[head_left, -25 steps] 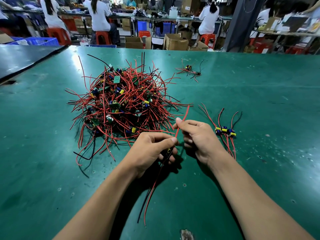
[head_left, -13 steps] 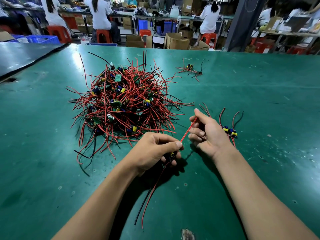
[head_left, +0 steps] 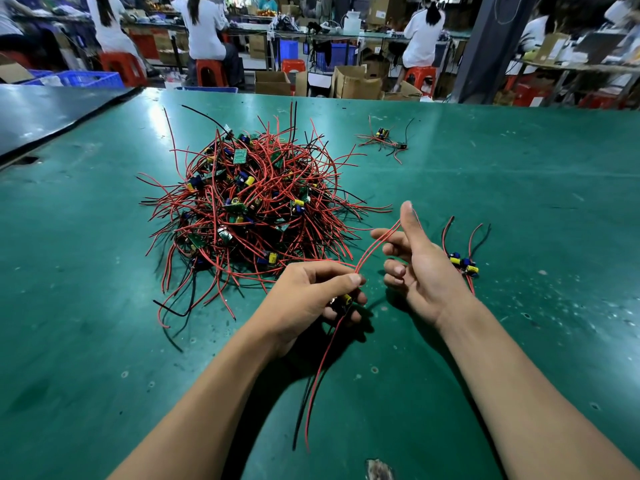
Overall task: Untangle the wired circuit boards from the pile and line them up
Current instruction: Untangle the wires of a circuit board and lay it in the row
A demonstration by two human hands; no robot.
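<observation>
My left hand is curled round one circuit board, thumb and fingers pinching it where its red wires leave. A red and a black lead hang from it toward me. My right hand is loose, thumb straight up and the other fingers half bent, and the red wires run through the crook beside the thumb.

The pile sits on the green bench just left of my hands. Freed boards lie close behind my right hand, and another small cluster lies well beyond.

Past the bench stand open cardboard boxes and blue crates; I cannot make out their contents. Print on a green board in the pile is too small to read.
</observation>
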